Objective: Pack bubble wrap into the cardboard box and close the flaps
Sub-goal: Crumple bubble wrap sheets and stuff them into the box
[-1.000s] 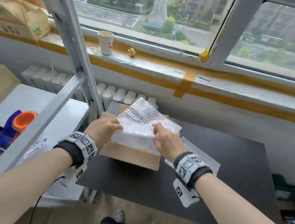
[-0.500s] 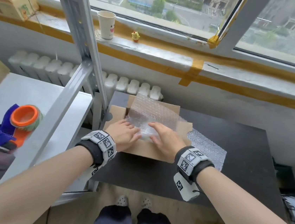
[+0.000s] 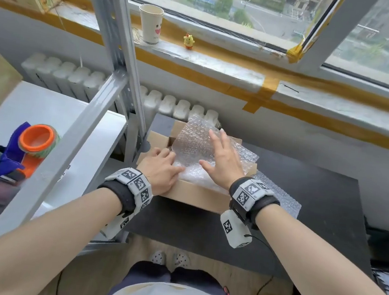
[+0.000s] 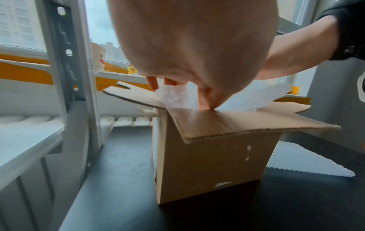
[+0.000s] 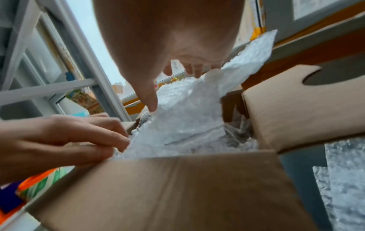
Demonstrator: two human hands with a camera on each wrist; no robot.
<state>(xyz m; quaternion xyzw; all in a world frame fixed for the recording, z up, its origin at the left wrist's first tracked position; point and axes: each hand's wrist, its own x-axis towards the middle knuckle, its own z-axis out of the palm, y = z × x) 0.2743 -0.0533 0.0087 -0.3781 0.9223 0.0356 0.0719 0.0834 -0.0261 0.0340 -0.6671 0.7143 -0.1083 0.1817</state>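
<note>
Straight ahead on the dark table [image 3: 328,199], the bubble wrap [image 3: 196,147] sits half inside the open box [image 3: 197,197], its loose end rising away toward the window. The right hand [image 3: 223,160], spread flat, lies nearer that end; the left hand [image 3: 160,171] presses the near-left edge with straight fingers. Half a second ago both hands sat at the near rim.

Side by side, the left grip [image 3: 162,169] is lightly bent, the right grip [image 3: 223,161] flat and splayed (both palm-down).

Soft daylight from the window [image 3: 253,6]; wrist views blurred, edges warped.
</note>
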